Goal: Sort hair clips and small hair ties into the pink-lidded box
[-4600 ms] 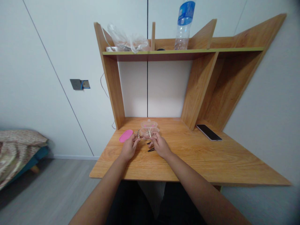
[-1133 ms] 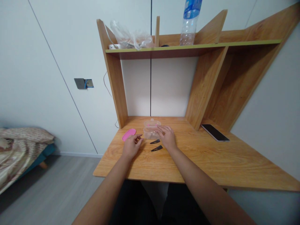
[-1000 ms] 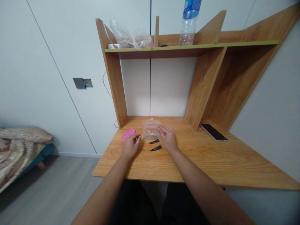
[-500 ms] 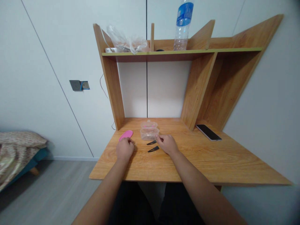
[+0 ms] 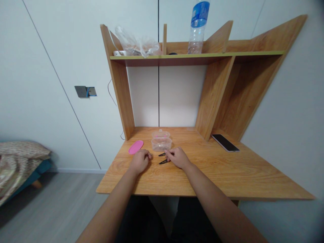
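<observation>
Two black snap hair clips lie on the wooden desk in front of me, a farther hair clip [image 5: 161, 154] and a nearer hair clip [image 5: 163, 162]. My right hand [image 5: 178, 158] is over their right ends, its fingers closed at the nearer clip and hiding part of both. To the left rests my left hand [image 5: 140, 161], fingers curled in; whatever they may hold is hidden. Just behind the clips stands a small clear plastic box [image 5: 161, 145], its lid [image 5: 161, 135] flipped up at the back. A flat pink oval piece [image 5: 136, 147] lies beyond my left hand.
A phone [image 5: 225, 142] lies on the right of the desk [image 5: 215, 179]. Above, the shelf [image 5: 177, 58] carries a plastic bag [image 5: 139, 45] and a clear bottle [image 5: 197, 30] with a blue label. Upright panels flank the desk's back.
My right hand has moved from the box's front right corner down toward me, onto the clips. My left hand has shifted right, away from the pink oval piece, which now shows whole.
</observation>
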Action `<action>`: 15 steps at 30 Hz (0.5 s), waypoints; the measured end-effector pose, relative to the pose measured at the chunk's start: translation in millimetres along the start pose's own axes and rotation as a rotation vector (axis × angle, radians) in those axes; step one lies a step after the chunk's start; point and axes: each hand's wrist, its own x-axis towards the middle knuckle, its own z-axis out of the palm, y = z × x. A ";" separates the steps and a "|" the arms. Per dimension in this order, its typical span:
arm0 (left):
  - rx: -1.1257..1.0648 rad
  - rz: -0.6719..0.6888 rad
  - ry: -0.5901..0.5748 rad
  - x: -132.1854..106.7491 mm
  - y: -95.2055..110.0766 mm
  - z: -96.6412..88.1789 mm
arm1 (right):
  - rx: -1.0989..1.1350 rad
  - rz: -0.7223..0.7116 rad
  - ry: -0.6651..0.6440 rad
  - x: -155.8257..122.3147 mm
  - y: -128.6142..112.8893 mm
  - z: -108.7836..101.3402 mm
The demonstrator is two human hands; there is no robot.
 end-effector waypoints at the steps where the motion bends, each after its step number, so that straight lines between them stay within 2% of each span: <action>1: -0.015 0.029 -0.005 -0.2 2.0 -1.1 | -0.021 0.011 0.014 0.1 0.2 -0.5; 7: -0.049 0.172 0.006 -3.8 16.2 -8.6 | -0.173 0.111 0.036 1.1 6.9 -2.8; 15: 0.015 0.387 -0.134 -7.6 34.4 -13.4 | -0.283 0.181 -0.140 3.4 14.2 4.0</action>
